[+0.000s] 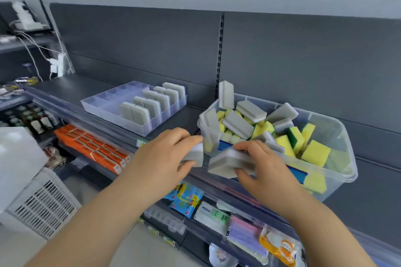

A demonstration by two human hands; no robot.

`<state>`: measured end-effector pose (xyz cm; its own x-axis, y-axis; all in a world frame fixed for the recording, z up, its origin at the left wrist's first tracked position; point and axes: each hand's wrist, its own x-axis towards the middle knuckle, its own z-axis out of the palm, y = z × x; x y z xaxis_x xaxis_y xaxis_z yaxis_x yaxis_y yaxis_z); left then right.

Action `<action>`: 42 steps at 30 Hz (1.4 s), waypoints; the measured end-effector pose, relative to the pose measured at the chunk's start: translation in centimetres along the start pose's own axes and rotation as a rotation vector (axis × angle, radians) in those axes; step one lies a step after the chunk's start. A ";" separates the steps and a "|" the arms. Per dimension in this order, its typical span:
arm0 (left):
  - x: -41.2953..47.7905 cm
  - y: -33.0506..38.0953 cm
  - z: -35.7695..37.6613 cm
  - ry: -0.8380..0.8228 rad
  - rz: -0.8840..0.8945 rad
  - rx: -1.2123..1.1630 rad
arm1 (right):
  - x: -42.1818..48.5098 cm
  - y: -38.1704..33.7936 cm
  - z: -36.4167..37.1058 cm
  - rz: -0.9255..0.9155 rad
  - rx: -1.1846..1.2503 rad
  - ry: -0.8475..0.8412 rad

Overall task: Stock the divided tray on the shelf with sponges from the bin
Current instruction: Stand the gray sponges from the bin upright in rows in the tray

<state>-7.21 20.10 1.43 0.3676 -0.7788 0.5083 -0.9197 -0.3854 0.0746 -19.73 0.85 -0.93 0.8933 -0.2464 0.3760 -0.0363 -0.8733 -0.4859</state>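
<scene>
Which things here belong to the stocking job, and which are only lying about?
For the job: divided tray; bin; left hand holding a grey sponge; right hand holding a second sponge.

Lying about: orange packs; face mask packet; white vented box; cables.

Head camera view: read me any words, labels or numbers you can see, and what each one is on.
"FACE MASK": white packet, printed sideways.
Orange boxes, blue packet, shelf-edge tags: print too blurred to read.
Sponges, divided tray, bin: no text.
</scene>
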 end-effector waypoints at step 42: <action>11.1 -57.3 4.9 0.136 -0.383 -0.150 | 50.3 -4.3 24.7 0.277 0.261 0.324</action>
<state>50.25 31.12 -1.37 0.6741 -0.5172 0.5273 -0.7339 -0.5502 0.3984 36.39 2.57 0.57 0.6793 -0.6081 0.4107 -0.1019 -0.6324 -0.7679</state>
